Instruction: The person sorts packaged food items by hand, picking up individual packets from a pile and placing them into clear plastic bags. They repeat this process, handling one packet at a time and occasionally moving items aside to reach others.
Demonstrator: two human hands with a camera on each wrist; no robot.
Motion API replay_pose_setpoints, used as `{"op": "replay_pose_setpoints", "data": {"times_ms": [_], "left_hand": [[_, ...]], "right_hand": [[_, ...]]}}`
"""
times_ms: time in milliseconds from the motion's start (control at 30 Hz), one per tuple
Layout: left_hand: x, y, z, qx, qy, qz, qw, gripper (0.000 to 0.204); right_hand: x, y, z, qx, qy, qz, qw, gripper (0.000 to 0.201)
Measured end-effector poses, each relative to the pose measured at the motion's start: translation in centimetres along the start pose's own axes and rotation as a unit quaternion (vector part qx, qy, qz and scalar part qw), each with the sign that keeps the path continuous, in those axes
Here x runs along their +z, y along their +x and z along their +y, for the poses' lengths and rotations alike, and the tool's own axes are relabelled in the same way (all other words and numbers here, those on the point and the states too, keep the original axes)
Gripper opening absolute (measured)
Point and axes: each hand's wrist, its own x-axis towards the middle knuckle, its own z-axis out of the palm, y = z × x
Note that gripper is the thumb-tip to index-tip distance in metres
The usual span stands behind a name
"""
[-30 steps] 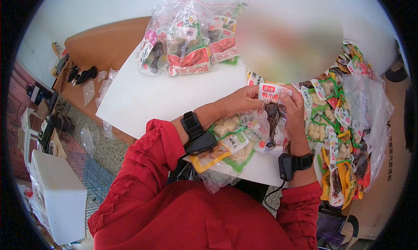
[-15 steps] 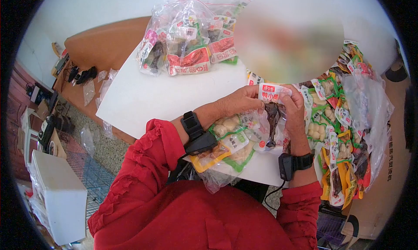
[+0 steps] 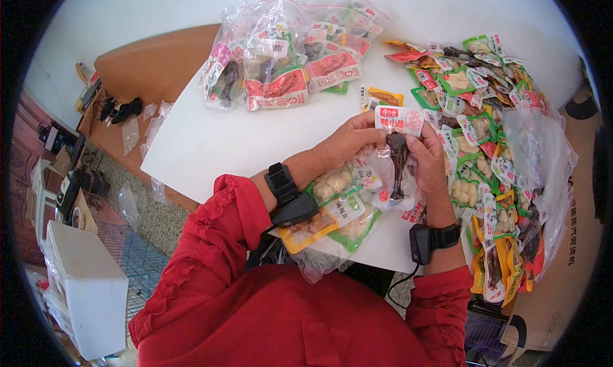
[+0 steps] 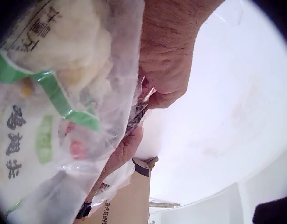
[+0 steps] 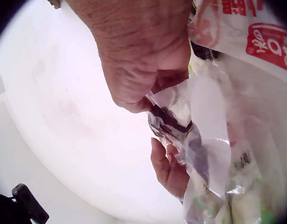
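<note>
Clock reference: head view, 12 o'clock on the far side, centred on the leg packet [image 3: 398,166].
Leg packet: upright in the head view; white-and-red header at its 12 o'clock edge, dark leg-shaped piece below; contact with the packets beneath cannot be determined.
Left hand [image 3: 348,140]: at 10 o'clock; thumb and fingers pinch the packet's upper side edge.
Right hand [image 3: 429,155]: at 2 to 3 o'clock; thumb and fingers pinch the opposite upper edge.
Green-trimmed packet [image 3: 332,185]: pale contents; at 8 o'clock, beside the left wrist unit [image 3: 295,210].
Yellow-trimmed packet [image 3: 311,231]: between 7 and 8 o'clock, partly under the same unit.
Near edge: tabletop [image 3: 255,146] ends at 6 o'clock; clear bag [image 3: 318,265] overhangs it at 7 o'clock.
Far side: yellow packet [image 3: 385,99] just short of 12 o'clock; bagged packets [image 3: 278,86] between 10 and 11 o'clock.
Heap [image 3: 476,169]: from 12 round to 5 o'clock, close beside the right hand; limits sideways room there. Loose plastic [image 3: 536,143] lies over its outer edge at 3 o'clock.
Open room: white surface between 9 and 11 o'clock, from left forearm to bagged packets; narrower strip at 6 o'clock.
</note>
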Motion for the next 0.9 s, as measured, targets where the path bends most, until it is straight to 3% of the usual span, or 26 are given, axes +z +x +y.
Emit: {"op": "replay_pose_setpoints", "data": {"times_ms": [33,100,233,333,400,500,667,900], "left_hand": [[0.2,-0.2,0.2,0.0,0.0,0.0,1.0,0.027],[0.5,-0.6,0.8,-0.073,0.118,0.003,0.99,0.025],[0.2,-0.4,0.2,-0.044,0.104,-0.043,0.993,0.023],[-0.2,-0.3,0.2,-0.109,0.122,-0.073,0.984,0.019],[0.0,-0.2,-0.3,-0.062,0.115,-0.132,0.983,0.014],[0.2,-0.2,-0.8,-0.074,0.105,-0.103,0.986,0.013],[0.3,-0.3,-0.3,-0.051,0.108,-0.111,0.987,0.015],[0.3,-0.4,-0.1,-0.053,0.118,-0.119,0.984,0.016]], "right_hand": [[-0.3,0.1,0.3,-0.013,-0.018,-0.002,1.0,0.023],[-0.6,0.2,0.6,-0.01,-0.016,0.014,1.0,0.022],[-0.4,0.2,0.6,-0.009,-0.017,0.046,0.999,0.02],[-0.4,0.2,0.6,-0.002,-0.017,0.078,0.997,0.021],[-0.3,0.2,0.6,-0.003,-0.007,0.096,0.995,0.022],[-0.2,0.2,0.3,-0.011,-0.008,0.104,0.994,0.024],[-0.3,0.2,0.1,-0.017,0.058,0.088,0.994,0.025],[-0.9,0.4,0.7,-0.025,0.057,0.065,0.996,0.025]]}}
